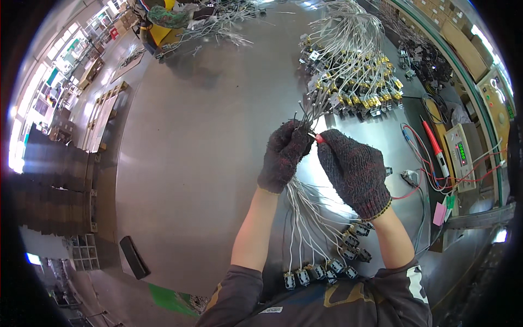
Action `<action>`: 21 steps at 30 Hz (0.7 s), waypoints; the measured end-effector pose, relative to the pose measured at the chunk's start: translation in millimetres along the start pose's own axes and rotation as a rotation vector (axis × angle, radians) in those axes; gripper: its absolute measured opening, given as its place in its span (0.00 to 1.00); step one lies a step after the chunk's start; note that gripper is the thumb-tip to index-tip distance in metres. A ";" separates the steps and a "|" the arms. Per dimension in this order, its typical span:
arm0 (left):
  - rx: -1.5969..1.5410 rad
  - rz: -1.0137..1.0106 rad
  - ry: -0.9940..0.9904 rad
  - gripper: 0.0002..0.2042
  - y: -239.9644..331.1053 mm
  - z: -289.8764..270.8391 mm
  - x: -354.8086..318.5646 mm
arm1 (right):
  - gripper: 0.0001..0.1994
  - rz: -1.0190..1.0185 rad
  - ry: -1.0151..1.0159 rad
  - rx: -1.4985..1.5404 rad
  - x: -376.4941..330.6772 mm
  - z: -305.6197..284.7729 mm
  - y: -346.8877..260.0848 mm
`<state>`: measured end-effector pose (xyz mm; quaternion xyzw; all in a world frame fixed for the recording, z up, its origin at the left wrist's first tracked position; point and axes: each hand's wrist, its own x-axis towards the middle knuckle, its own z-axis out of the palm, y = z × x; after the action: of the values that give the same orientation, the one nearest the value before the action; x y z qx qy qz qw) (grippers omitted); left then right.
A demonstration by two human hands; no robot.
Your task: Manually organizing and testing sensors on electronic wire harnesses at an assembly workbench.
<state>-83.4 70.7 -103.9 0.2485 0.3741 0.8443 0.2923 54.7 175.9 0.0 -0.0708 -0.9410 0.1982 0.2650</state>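
Left hand [284, 156] fists one bundle of white wires [305, 210]; right hand [354, 171] pinches one seemingly red-tipped probe [318, 138].

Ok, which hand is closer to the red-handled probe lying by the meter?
Right. The right hand sits just left of the red probe; the left hand, gripping the wire bundle, is farther left.

- A broad, grey metal worktable [190, 163] fills the middle and reflects overhead light.
- Bright windows [41, 82] line the far left wall, glaring white.
- Wooden pallets [103, 117] lie on the floor beside the table's left edge.
- A green-edged conveyor rail [463, 82] curves along the right, with cardboard boxes [463, 46] behind it.
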 end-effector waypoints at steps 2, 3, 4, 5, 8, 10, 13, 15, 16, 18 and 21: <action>-0.023 -0.007 -0.092 0.08 -1.3 -3.1 0.5 | 0.10 -0.007 0.013 0.004 1.3 0.3 0.1; 0.031 -0.033 -0.035 0.08 3.5 6.0 -1.2 | 0.10 0.018 0.004 0.005 1.9 -0.1 0.6; 0.085 -0.060 0.023 0.08 4.9 12.1 -2.3 | 0.10 0.043 -0.005 0.005 2.6 -0.4 1.1; 0.086 -0.059 0.025 0.08 2.8 14.7 -3.4 | 0.10 0.041 -0.007 0.007 3.5 -0.4 0.9; 0.008 0.077 -0.023 0.08 -0.6 18.6 -4.8 | 0.10 0.057 -0.034 -0.043 5.9 -0.6 0.2; -0.063 -0.049 -0.032 0.08 0.8 16.1 -4.7 | 0.09 0.026 -0.028 -0.061 7.7 -1.0 -1.5; 0.032 0.072 -0.134 0.09 -10.8 -0.3 -3.7 | 0.08 -0.011 -0.066 -0.123 12.2 -1.5 -3.5; -0.010 0.039 -0.122 0.10 -15.7 -2.7 -3.8 | 0.08 -0.016 -0.081 -0.149 15.0 -3.5 -4.5; -0.048 0.008 -0.110 0.11 -17.2 -2.6 -3.9 | 0.08 -0.021 -0.093 -0.174 16.2 -4.0 -4.5; -0.003 0.031 -0.025 0.12 -19.6 6.5 -5.8 | 0.08 -0.043 -0.080 -0.182 18.8 -3.8 -4.3; 0.117 0.027 -0.002 0.14 -10.6 14.8 -5.7 | 0.08 -0.051 -0.090 -0.195 21.2 -5.6 -2.0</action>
<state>-66.6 79.8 -104.4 0.2711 0.4191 0.8246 0.2665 39.6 181.0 15.1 -0.0632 -0.9683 0.1017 0.2191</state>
